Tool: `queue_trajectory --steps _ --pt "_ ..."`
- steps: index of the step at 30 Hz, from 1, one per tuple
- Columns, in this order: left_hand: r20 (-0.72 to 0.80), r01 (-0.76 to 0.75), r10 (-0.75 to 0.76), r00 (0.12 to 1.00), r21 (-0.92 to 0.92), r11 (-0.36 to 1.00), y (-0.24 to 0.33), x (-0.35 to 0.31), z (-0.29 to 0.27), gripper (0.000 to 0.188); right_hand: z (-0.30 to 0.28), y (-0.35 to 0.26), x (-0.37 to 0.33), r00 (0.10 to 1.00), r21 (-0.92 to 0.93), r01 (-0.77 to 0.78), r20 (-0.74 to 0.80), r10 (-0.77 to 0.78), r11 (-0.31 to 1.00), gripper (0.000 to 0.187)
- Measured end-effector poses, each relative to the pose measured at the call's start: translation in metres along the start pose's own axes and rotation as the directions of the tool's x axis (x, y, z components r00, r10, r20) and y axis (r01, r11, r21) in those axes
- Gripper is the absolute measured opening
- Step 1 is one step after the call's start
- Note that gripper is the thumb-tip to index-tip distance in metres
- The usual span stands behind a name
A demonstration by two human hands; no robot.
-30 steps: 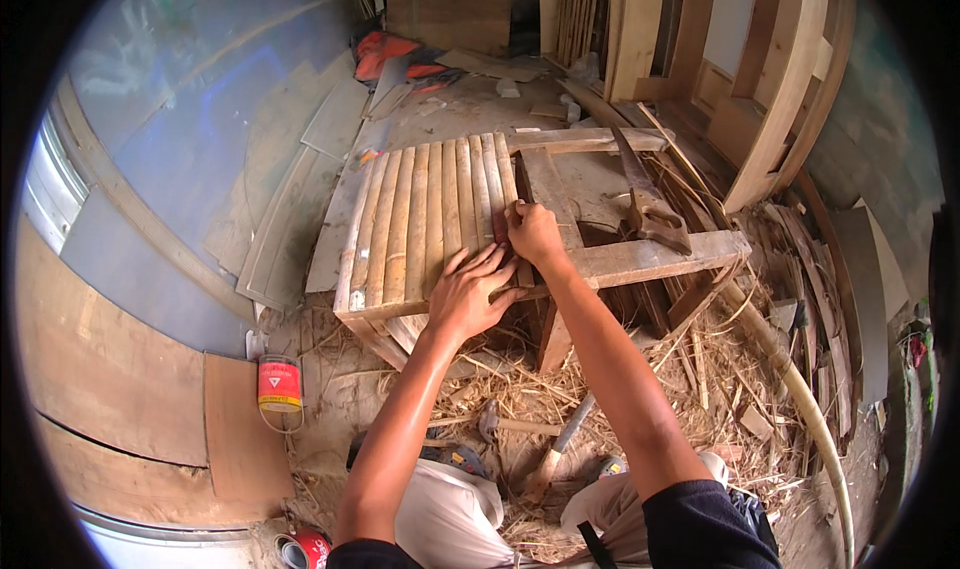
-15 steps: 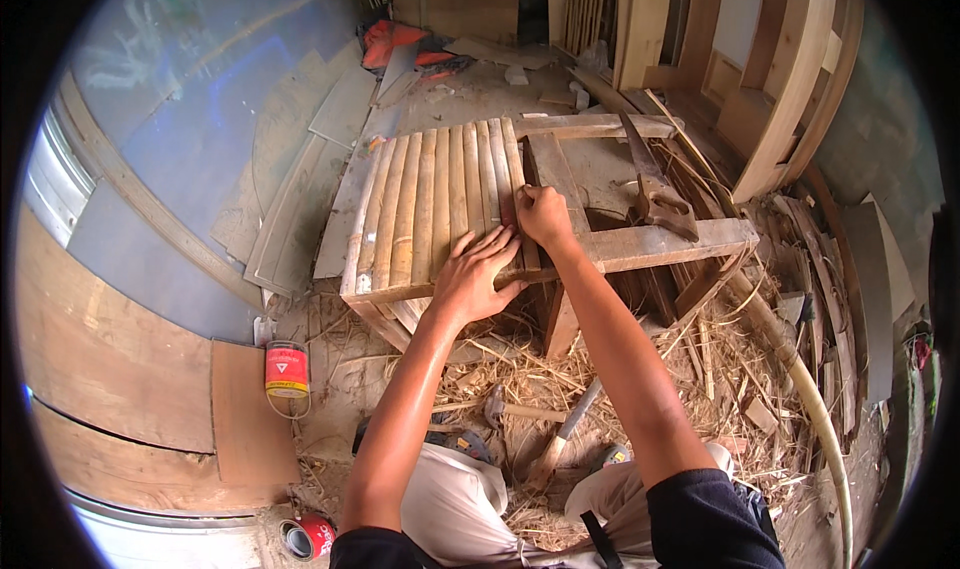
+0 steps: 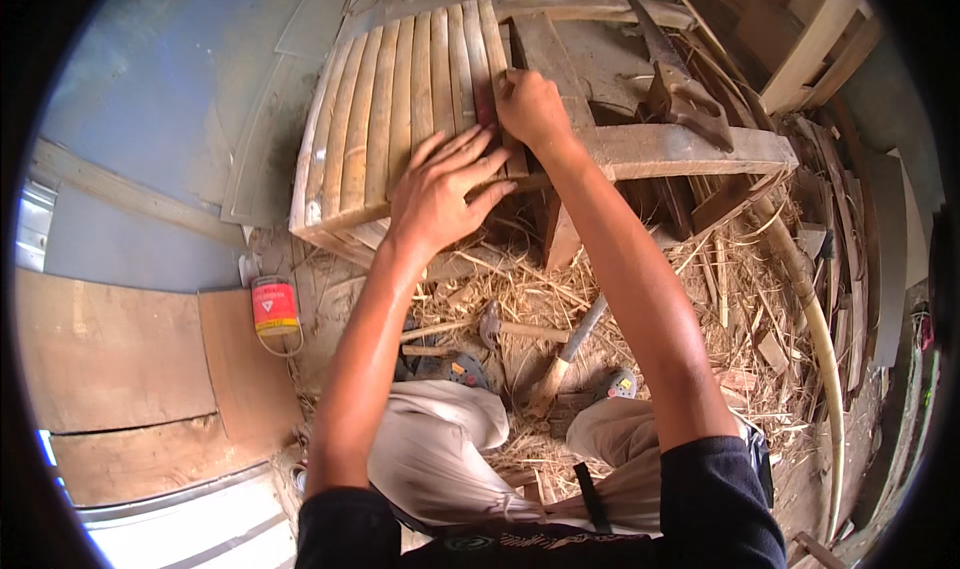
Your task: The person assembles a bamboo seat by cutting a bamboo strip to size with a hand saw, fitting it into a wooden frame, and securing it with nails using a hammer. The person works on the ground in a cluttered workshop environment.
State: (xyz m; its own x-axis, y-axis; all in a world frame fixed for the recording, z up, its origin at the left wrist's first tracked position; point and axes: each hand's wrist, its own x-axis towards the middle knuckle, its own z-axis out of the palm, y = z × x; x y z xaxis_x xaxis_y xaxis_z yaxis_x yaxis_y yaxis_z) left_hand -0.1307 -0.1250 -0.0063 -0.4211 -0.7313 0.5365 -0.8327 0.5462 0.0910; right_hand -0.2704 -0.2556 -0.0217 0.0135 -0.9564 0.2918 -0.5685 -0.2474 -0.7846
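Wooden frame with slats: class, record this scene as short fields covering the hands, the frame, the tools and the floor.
Left hand: fingers spread over the slats near their front edge
Right hand: curled at the slats' right edge; whether its grip holds anything is hidden
Wooden frame: slatted on the left, uncovered on the right
Handsaw: resting on the frame's right part
Hammer: on the floor among shavings
Red can: at left

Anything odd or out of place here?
Yes. One slat by the right hand has a dark reddish patch, unlike its tan neighbours; cause unclear. Pale shavings are strewn around a hammer, which looks untidy. A handsaw lies loose across the open side of the wooden frame.
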Motion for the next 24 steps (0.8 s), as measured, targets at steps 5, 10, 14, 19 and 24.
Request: queue_trajectory --steps 5,10,14,19,24 --pt "0.096 -0.006 0.002 0.995 0.041 0.999 0.004 -0.001 -0.008 0.046 -0.015 -0.018 -0.010 0.999 -0.068 -0.032 -0.033 0.030 0.997 0.024" --pt "0.121 0.037 -0.028 0.992 -0.070 0.997 0.017 -0.015 -0.030 0.066 -0.070 -0.023 -0.091 0.688 0.092 0.566 -0.600 -0.408 0.820 0.025" --pt "0.175 0.112 -0.098 0.980 -0.073 0.991 0.037 -0.073 -0.043 0.075 -0.063 0.047 -0.217 0.888 0.538 0.225 -0.456 0.056 0.812 0.013" --pt "0.638 0.660 -0.360 0.681 -0.322 0.678 0.049 -0.158 -0.054 0.064 0.060 0.155 -0.307 0.940 -0.059 0.125 0.325 -0.100 0.990 0.031" --pt "0.760 0.872 -0.514 0.398 -0.138 0.470 0.009 -0.238 -0.025 0.064 0.118 0.197 -0.372 0.748 -0.501 0.064 0.597 0.290 0.863 0.069"
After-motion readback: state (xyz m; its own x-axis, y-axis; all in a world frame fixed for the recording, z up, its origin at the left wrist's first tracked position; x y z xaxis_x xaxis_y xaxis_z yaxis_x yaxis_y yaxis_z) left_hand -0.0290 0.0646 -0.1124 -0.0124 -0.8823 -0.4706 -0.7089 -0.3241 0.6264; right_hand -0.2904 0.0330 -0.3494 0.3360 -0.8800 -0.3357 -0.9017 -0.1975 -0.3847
